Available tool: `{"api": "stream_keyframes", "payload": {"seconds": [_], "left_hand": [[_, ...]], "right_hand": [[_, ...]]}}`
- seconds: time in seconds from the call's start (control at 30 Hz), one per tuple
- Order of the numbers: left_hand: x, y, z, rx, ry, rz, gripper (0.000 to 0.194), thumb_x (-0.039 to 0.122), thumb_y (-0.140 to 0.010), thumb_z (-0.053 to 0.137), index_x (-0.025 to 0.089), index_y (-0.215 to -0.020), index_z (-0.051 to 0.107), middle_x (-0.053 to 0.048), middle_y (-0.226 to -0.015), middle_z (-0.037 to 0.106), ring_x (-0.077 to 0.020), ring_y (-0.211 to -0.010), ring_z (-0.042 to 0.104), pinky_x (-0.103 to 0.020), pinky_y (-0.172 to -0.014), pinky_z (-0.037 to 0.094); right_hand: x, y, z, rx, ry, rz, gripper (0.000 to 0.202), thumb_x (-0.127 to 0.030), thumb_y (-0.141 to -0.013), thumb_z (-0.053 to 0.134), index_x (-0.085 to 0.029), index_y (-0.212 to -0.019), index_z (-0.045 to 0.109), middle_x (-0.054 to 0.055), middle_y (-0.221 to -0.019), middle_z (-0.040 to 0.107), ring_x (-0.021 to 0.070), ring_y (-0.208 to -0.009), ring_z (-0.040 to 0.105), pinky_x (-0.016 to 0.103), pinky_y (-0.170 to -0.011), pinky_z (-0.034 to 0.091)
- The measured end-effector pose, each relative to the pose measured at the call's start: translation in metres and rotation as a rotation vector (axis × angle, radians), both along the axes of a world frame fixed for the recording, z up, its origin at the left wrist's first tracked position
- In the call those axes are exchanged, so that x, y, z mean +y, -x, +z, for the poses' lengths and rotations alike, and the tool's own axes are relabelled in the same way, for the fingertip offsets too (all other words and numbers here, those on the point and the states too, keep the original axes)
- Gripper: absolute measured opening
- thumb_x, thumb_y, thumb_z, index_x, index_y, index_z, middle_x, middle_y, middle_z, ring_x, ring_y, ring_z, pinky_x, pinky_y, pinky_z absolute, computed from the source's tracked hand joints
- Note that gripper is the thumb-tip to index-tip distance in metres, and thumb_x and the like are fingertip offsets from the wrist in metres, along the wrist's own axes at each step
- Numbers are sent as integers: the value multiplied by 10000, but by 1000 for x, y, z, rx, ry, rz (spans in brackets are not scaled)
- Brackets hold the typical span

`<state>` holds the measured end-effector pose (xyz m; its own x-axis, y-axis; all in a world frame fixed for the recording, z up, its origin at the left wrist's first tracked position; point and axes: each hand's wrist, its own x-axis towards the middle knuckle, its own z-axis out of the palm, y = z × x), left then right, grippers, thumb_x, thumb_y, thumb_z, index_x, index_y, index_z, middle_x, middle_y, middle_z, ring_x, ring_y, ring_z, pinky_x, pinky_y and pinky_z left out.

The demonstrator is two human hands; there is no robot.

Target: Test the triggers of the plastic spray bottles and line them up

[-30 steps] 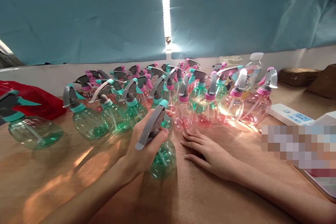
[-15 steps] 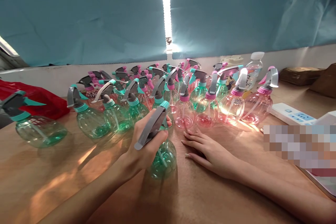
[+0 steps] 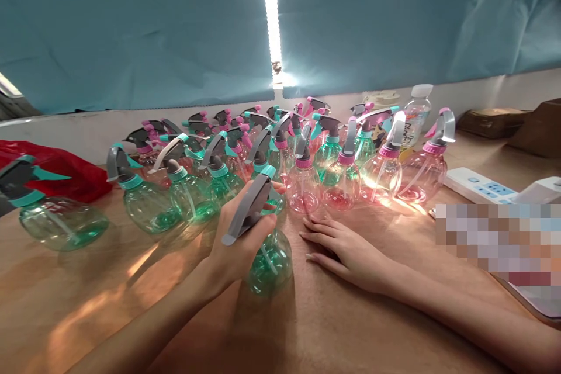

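My left hand (image 3: 241, 231) is wrapped round the neck and trigger head of a green spray bottle (image 3: 272, 263), which stands upright on the brown table (image 3: 328, 327). Its grey and teal head points up past my fingers. Flat on the table to the right lies my right hand (image 3: 346, 245), fingers spread, holding nothing. Just beyond its fingertips stands a pink spray bottle (image 3: 304, 187). To the left of my left hand are green spray bottles, one of them (image 3: 151, 201) with a grey and teal head.
Several green and pink spray bottles fill the back of the table. A red bag (image 3: 56, 169) lies at the left. At the right are a white power strip (image 3: 480, 185), a clear bottle (image 3: 416, 117), brown packages (image 3: 491, 123) and a pixelated object (image 3: 495, 239).
The whole view has shifted slightly, so things appear a little further left. My left hand keeps its hold on the green bottle, and my right hand rests as before.
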<state>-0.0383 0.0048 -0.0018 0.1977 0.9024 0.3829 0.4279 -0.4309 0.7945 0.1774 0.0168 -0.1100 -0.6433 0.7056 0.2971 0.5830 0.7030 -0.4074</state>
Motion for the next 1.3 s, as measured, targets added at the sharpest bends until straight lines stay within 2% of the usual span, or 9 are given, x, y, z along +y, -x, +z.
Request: {"api": "stream_keyframes", "payload": {"seconds": [0.13,0.37,0.47,0.53,0.63,0.77,0.93,1.1,1.3], "left_hand": [[1,-1,-3,-2,-57,16,324,204,-754,530,231,-1071,595,-28,-1067,665,-178,-808,632,-326,-730,510],[0,0,-5,24,-73,24,318,233,-780,515,233,-1086,602,-17,-878,664,-167,-665,604,-322,-644,515],[0,-2,-5,-7,-59,24,326,204,-752,523,234,-1072,576,-33,-1014,684,-152,-646,590,-329,-683,524],[-1,-3,-4,-43,-27,21,354,175,-723,528,238,-1071,543,-39,-1105,680,-135,-595,565,-322,-642,513],[-2,-4,-2,-78,7,6,372,162,-701,526,242,-1065,523,-39,-1161,667,-117,-545,528,-308,-575,481],[-3,-5,-1,-66,1,5,372,157,-700,509,231,-1062,555,-47,-1215,639,-122,-599,556,-311,-612,476],[-1,-4,-2,-50,-3,13,361,172,-704,506,238,-1056,552,-45,-1193,653,-142,-639,600,-323,-623,482],[0,-2,-6,-58,-4,19,355,179,-714,514,253,-1059,471,-35,-1181,669,-132,-577,585,-306,-548,453],[0,-4,-4,-40,5,24,311,195,-724,509,239,-1031,524,-33,-1111,696,-139,-597,592,-308,-568,467]], "right_hand": [[0,1,0,25,-10,4,448,-418,-980,452,-145,-1312,577,143,-1373,568,288,-1324,460,506,-1107,376],[1,0,-3,45,-27,13,435,-420,-968,481,-171,-1311,582,133,-1367,576,286,-1319,468,517,-1120,355],[1,0,-3,47,-27,12,434,-423,-965,487,-179,-1311,583,129,-1372,572,288,-1321,465,522,-1120,354],[1,0,-3,31,-22,10,446,-425,-968,479,-160,-1311,582,134,-1372,571,289,-1325,460,513,-1121,357],[1,0,-2,17,-13,8,454,-429,-972,469,-155,-1317,576,132,-1374,569,287,-1327,456,507,-1120,359],[0,0,-1,31,-15,2,441,-424,-969,479,-172,-1318,576,127,-1370,573,284,-1324,460,507,-1116,364],[0,0,-1,50,-17,-1,426,-414,-963,495,-191,-1316,581,121,-1367,578,286,-1319,467,512,-1112,368],[0,0,-1,44,-14,4,437,-418,-964,489,-174,-1315,581,129,-1369,574,288,-1318,468,513,-1113,367],[0,0,-2,60,-15,2,426,-417,-961,498,-201,-1319,579,118,-1365,579,285,-1317,471,514,-1113,366]]}}
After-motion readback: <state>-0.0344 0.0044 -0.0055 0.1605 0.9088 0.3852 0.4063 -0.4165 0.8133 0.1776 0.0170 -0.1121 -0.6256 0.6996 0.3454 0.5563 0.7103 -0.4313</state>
